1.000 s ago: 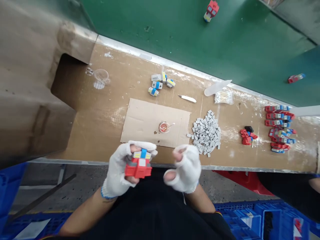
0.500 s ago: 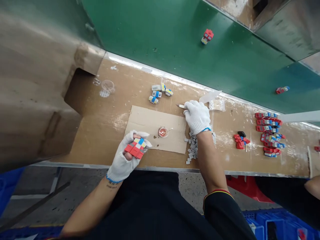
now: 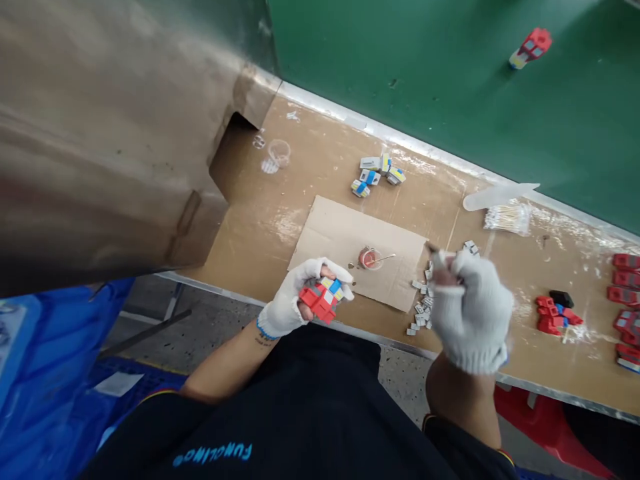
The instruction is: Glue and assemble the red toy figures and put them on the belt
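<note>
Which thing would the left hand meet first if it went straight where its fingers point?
Probably the small clear cup on the cardboard sheet; the left hand points roughly that way. Its height is unclear, so it might pass above.

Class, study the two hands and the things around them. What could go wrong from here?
The pointed tool in the right hand, blurred here, might nick the left hand's bare fingertips around the red toy part.
The open cup of reddish contents, a stick leaning in it, could tip if knocked.
Loose grey pieces beside the right hand might get brushed off the bench.
</note>
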{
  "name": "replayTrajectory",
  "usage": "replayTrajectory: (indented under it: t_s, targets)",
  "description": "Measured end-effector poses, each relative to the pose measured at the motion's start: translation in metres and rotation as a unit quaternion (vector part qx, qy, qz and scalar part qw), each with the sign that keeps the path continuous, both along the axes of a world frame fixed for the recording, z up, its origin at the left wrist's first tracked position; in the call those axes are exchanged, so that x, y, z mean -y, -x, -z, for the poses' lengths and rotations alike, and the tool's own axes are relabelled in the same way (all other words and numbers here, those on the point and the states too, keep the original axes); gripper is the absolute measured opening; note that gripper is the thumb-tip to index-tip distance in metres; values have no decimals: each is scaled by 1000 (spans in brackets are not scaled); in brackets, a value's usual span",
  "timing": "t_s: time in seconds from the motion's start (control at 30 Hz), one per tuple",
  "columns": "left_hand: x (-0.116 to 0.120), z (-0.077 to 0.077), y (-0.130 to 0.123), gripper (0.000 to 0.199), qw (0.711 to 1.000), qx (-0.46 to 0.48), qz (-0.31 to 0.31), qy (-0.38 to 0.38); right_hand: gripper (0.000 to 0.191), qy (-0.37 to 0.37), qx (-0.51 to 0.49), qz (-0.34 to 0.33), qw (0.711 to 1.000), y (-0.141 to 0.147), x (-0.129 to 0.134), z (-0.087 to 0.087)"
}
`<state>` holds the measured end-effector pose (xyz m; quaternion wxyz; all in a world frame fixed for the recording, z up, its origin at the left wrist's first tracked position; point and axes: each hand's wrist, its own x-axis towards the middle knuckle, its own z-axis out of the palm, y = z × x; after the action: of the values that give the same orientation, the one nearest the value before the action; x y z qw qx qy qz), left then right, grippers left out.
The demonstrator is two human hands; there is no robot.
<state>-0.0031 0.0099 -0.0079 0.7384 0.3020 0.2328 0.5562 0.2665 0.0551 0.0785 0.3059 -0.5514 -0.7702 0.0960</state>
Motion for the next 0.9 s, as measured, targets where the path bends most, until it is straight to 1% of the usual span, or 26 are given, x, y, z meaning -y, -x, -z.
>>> replayTrajectory:
  t_s: [0.03,0.1,0.2,0.3,0.4,0.47,0.63,0.73,0.83,0.9]
  targets:
    - [2,-1,0,53,1000,2,6,-2,27,-6,-18,-47,999,11,15,-6]
    - [6,-4,1,57,1000,1,16,8,22,-23,-43,-100,994,32,39,-11]
    - [12,-9,3,65,999,-15,38,21,21,-20,-54,-120,991,52,58,-7]
    - [14,-15,8,65,998,-44,53,16,19,-10,-73,-127,989,61,61,-2]
    - [14,-20,11,60,997,-67,46,-4,17,-20,-87,-136,987,64,61,-1]
    - [14,-22,12,60,996,-82,40,-11,16,-30,-91,-139,986,65,61,0]
    - [13,-24,13,63,994,-106,41,1,19,-29,-97,-148,984,63,62,2]
    - [11,-26,13,58,994,-103,33,-12,19,-34,-102,-156,982,64,62,1]
    - [10,-29,13,54,995,-96,29,-26,20,-29,-95,-142,985,66,65,0]
    - [10,-30,14,53,995,-95,22,-13,18,-32,-102,-120,987,63,65,2]
